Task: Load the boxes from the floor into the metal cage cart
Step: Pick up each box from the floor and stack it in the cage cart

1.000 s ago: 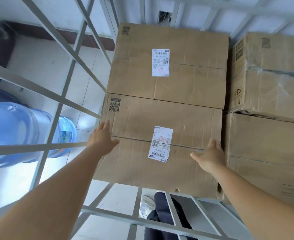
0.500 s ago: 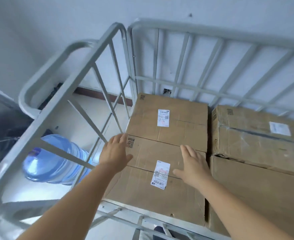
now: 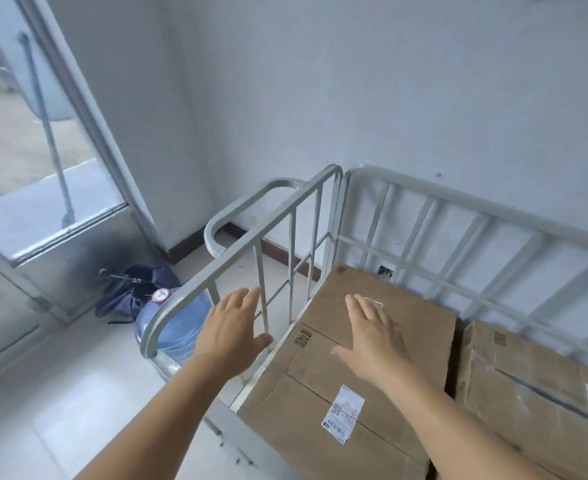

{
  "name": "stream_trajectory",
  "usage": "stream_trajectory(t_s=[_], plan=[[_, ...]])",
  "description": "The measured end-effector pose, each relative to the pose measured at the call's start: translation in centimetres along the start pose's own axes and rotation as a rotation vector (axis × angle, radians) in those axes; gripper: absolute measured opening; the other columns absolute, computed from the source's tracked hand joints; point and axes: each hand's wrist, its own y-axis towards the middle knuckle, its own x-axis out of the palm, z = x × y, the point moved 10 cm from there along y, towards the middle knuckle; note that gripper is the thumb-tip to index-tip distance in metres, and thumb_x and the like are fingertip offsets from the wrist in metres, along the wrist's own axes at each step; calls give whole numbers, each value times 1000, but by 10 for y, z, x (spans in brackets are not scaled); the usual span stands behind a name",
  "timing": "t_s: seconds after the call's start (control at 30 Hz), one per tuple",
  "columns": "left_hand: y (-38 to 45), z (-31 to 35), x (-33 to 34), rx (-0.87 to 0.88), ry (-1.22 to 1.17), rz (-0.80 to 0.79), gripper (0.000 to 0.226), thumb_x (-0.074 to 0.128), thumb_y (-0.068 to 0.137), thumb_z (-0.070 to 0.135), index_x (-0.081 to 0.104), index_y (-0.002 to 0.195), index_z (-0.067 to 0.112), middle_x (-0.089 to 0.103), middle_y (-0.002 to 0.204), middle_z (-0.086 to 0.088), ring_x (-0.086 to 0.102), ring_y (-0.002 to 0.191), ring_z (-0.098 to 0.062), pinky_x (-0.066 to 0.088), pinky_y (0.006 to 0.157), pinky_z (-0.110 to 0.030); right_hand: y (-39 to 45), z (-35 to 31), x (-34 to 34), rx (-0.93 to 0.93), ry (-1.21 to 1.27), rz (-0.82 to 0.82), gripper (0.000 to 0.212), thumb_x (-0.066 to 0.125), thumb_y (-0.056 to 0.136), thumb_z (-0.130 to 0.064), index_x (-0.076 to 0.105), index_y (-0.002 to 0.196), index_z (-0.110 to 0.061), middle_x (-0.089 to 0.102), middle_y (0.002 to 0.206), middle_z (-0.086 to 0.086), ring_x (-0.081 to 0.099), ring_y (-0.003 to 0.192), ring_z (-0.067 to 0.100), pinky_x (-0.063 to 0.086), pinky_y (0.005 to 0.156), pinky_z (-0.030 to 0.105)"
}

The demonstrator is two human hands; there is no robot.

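While both hands [image 3: 232, 336] empty: three boxes [image 3: 377, 344] in cage cart [image 3: 251, 233].

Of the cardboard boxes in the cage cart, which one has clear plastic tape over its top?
The right-hand box, beside the cart's far rail: glossy tape crosses its crumpled top. The left stack's boxes under the right hand show bare cardboard with labels.

It looked like a plain storeroom or delivery back room by an entrance: a metal cage cart [image 3: 285, 216] held labelled cardboard boxes [image 3: 355, 403] against a bare white wall [image 3: 355, 81], with a water jug [image 3: 178, 327] on the tiled floor [image 3: 60, 393] beside a glass door [image 3: 43, 150].
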Motion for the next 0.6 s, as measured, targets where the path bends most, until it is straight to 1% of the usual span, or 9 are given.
stream_trajectory(t_s=[0.13,0.3,0.43,0.6], plan=[[-44,-18,-36,-114,-8,82,85,65,86,45,18,153,22,25,157,1,25,143,-22,24,116,-36,-8,-39,-8,-132,-20,-5,93,57,92,-49,-4,156,-18,-5,164,0,-4,151,21,4,120,39],[-130,-35,-64,-299,20,176,85,65,86,44,18,153,22,28,156,1,29,141,-23,25,114,-36,-45,-87,-12,-328,-42,-24,93,57,92,-49,-3,156,-18,-3,164,1,-3,151,20,1,121,37],[-209,-39,-67,-463,45,205,82,62,88,46,16,153,22,26,156,3,26,142,-19,23,114,-32,-96,-125,-1,-492,-29,-71,92,57,92,-49,-1,156,-18,-2,164,0,-2,151,20,3,122,38],[-317,-47,-55,-698,50,201,79,57,92,45,13,153,21,22,158,3,22,144,-19,20,116,-33,-163,-174,28,-716,-36,-131,91,58,89,-47,3,156,-20,2,164,-1,-1,151,20,3,122,40]])
